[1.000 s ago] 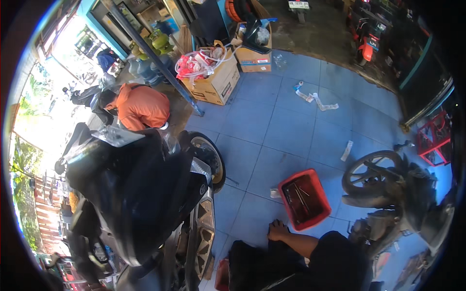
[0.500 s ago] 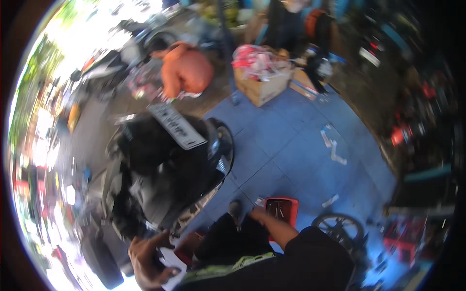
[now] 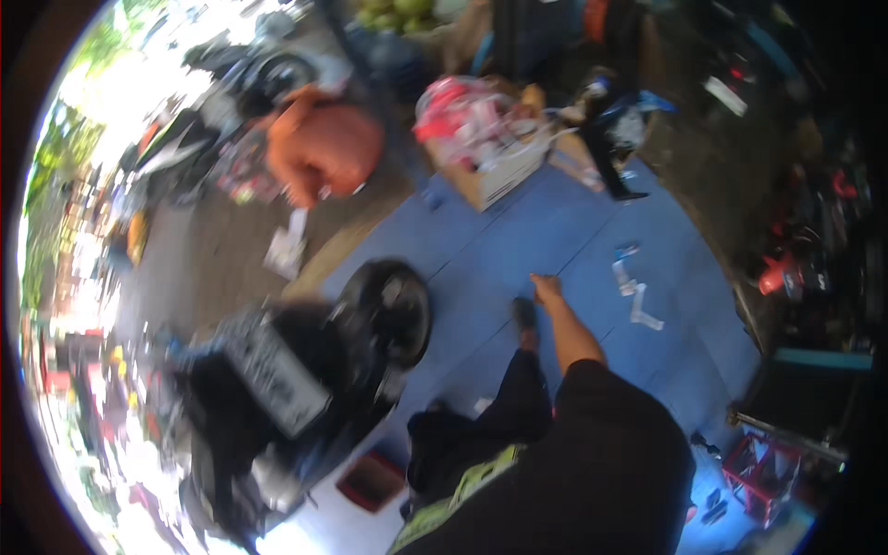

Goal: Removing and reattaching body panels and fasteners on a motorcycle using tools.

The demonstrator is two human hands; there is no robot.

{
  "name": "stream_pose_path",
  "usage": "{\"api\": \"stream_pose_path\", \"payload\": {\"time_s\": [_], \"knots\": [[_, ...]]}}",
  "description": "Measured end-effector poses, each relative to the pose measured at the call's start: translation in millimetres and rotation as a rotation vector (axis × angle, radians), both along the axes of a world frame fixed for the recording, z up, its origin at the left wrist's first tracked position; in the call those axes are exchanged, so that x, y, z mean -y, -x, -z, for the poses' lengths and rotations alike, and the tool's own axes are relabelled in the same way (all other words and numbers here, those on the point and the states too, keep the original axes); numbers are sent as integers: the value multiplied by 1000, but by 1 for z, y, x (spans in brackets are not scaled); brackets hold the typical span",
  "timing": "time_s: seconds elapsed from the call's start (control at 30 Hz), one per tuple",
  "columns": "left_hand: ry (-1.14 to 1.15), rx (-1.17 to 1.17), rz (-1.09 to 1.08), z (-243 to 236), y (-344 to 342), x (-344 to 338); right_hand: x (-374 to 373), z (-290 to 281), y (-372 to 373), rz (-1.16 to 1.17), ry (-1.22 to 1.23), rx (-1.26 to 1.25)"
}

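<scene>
My right hand (image 3: 548, 289) reaches out in front over the blue tiled floor (image 3: 481, 287), above and beside my shoe (image 3: 524, 316). A finger or thumb stands apart from the rest, and nothing shows in the hand, though it is slightly blurred. My left hand is out of view. To my left stands a dark motorbike (image 3: 342, 361) with a white number plate (image 3: 273, 375) and a black wheel (image 3: 404, 314). Beside it on the floor is a red tray (image 3: 372, 482).
Ahead stands a cardboard box (image 3: 490, 180) heaped with pink and white plastic. Strips of litter (image 3: 638, 301) lie on the tiles. A person in orange (image 3: 328, 148) crouches at the far left near parked motorbikes. A red crate (image 3: 763, 476) sits at the lower right.
My view has shifted forward. The right hand has swung forward and up from beside a red tray. The left hand, earlier around something white by the motorbike, has left the view.
</scene>
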State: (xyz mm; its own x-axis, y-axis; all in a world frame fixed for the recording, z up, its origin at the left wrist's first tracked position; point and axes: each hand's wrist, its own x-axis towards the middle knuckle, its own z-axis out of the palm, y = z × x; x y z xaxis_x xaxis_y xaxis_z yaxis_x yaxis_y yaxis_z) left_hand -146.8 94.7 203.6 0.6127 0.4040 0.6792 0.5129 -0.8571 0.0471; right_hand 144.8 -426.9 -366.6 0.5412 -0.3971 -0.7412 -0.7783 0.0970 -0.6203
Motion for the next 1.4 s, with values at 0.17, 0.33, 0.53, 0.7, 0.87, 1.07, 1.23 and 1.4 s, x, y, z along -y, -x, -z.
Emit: {"api": "stream_pose_path", "payload": {"time_s": [0.17,0.33,0.53,0.7,0.87,1.07,1.23,1.4], "knots": [[-112,-73,-229,46,-141,31,285,54,-106,817,477,43],[-278,-178,-481,26,-186,69,339,16,-174,1020,50,16],[-275,-259,-619,38,-205,74,424,56,-204,1104,-232,240],[-297,-307,-770,27,-167,66,431,24,-217,965,-145,300],[-288,-348,-944,25,-105,50,457,-64,-212,946,37,449],[-282,-405,-1119,57,-35,20,555,-223,-163,584,674,443],[-335,-458,-1266,71,5,3,554,-373,-130,189,1303,210],[-394,-572,-1190,103,101,-88,499,-596,-116,-362,1765,-47]]}}
